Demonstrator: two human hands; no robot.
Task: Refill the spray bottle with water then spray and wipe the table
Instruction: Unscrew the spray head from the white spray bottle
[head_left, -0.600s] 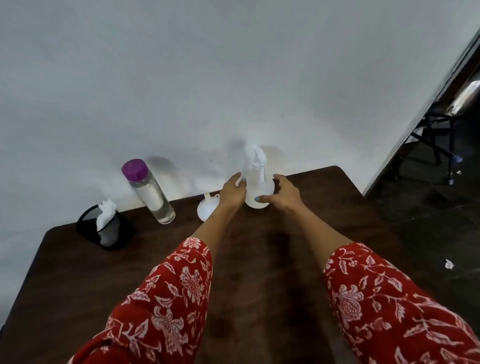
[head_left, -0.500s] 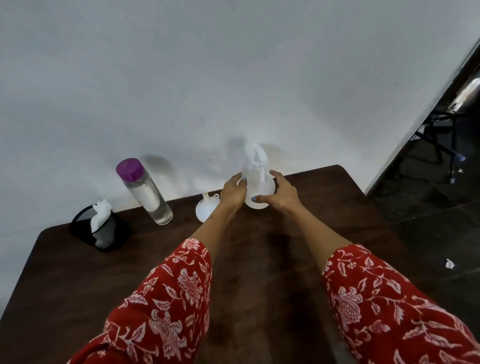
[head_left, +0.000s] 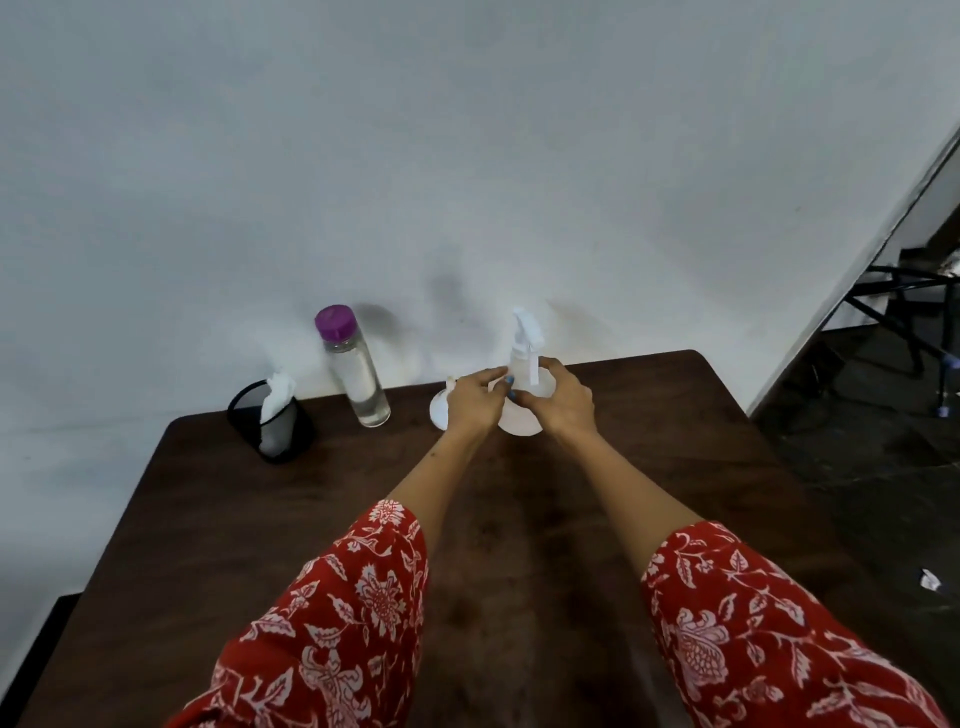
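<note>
A white spray bottle (head_left: 523, 343) stands upright at the far edge of the dark wooden table (head_left: 519, 519), by the wall. My right hand (head_left: 563, 400) grips its round body from the right. My left hand (head_left: 475, 400) holds it from the left, fingers curled near the neck, below the trigger head. A white funnel (head_left: 439, 408) lies just left of my left hand, mostly hidden by it. A clear water bottle (head_left: 356, 366) with a purple cap stands further left.
A black mesh cup (head_left: 275, 421) holding a white tissue sits at the far left of the table. The white wall runs directly behind the objects. To the right the floor drops away, with a black metal stand (head_left: 904, 306) beyond the wall's corner.
My view has shifted, so the objects sit further right in frame. Both hands have closed in tighter around the spray bottle; my left hand moved up toward its neck.
</note>
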